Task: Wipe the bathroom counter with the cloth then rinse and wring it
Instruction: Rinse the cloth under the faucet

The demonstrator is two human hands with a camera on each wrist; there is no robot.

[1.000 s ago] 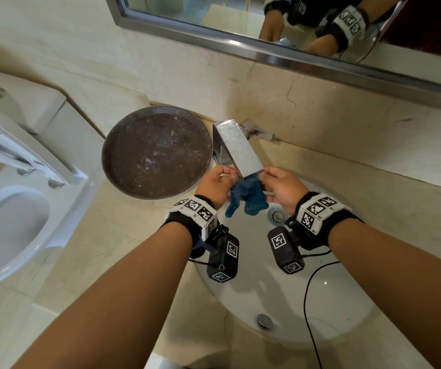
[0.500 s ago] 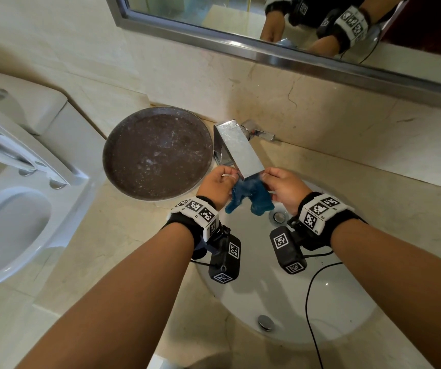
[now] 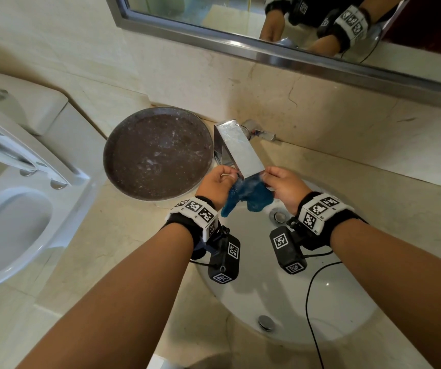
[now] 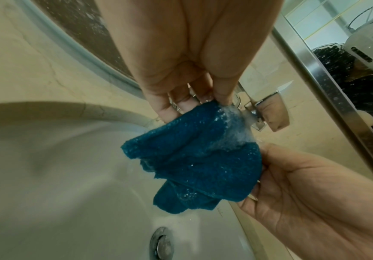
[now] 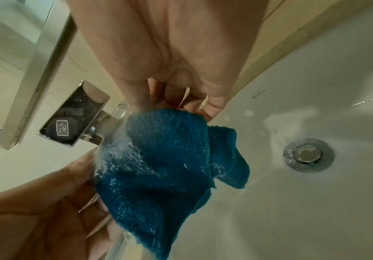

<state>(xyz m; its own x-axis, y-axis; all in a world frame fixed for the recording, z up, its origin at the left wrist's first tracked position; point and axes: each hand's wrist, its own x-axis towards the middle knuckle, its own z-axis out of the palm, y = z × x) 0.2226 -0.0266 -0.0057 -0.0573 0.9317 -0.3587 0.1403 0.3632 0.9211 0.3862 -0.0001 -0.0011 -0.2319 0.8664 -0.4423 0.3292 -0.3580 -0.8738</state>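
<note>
Cloth (image 3: 246, 194), blue, wet and bunched, hangs under the chrome tap (image 3: 240, 150) above the white basin (image 3: 293, 302), water splashing on it. Left hand (image 3: 218, 183) and right hand (image 3: 284, 186) each pinch its top edge, grip clamped. Beige marble bench (image 3: 373, 187) carries a dark round tray (image 3: 158, 155); a mirror (image 3: 240, 20) hangs above.

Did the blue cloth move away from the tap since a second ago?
No. The blue cloth still hangs under the end of the tap, above the drain, pinched by the left hand and right hand.
</note>
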